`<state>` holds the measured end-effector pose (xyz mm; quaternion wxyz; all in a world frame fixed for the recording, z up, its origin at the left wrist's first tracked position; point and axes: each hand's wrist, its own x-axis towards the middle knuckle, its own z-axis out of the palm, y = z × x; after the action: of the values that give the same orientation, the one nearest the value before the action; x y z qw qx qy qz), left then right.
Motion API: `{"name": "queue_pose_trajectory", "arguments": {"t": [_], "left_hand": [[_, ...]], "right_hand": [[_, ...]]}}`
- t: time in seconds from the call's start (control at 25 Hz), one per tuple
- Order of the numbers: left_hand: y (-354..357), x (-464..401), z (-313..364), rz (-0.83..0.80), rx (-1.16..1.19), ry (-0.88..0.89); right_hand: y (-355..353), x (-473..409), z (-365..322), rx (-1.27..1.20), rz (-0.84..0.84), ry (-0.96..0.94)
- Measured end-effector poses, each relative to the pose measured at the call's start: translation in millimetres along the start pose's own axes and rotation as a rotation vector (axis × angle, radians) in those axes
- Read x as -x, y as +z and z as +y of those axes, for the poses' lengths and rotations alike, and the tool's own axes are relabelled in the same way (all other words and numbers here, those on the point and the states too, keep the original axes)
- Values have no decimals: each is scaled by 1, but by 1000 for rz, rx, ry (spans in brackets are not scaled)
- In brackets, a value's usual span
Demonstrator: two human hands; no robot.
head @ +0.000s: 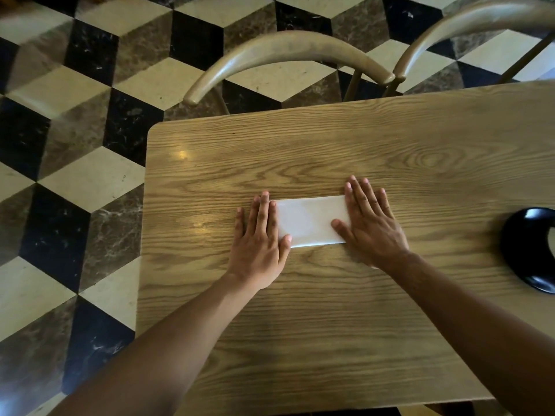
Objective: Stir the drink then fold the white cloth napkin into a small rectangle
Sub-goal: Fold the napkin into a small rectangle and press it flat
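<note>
The white cloth napkin (310, 221) lies flat on the wooden table (330, 310), folded into a small rectangle. My left hand (259, 238) rests palm down with fingers spread over the napkin's left end. My right hand (371, 225) lies flat the same way over its right end. Both hands press on the cloth without gripping it. No drink is in view.
A black saucer (528, 250) sits at the table's right edge, partly cut off by the frame. Two curved wooden chair backs (288, 52) (474, 28) stand behind the table's far side. The table's left edge drops to a black, cream and brown tiled floor (75, 145).
</note>
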<state>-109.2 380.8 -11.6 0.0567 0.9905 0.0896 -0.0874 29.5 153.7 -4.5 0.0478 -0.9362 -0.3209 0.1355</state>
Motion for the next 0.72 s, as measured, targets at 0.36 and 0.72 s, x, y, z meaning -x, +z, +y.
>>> {"name": "queue_pose_trajectory", "arguments": {"t": [0.36,0.72], "left_hand": [[-16,6,-6,106,91,28],[-28,10,-15,408,43,468]], "right_hand": [[-12,10,-16,-97,190,-1],[-9,32,-1,-130,359,-440]]}}
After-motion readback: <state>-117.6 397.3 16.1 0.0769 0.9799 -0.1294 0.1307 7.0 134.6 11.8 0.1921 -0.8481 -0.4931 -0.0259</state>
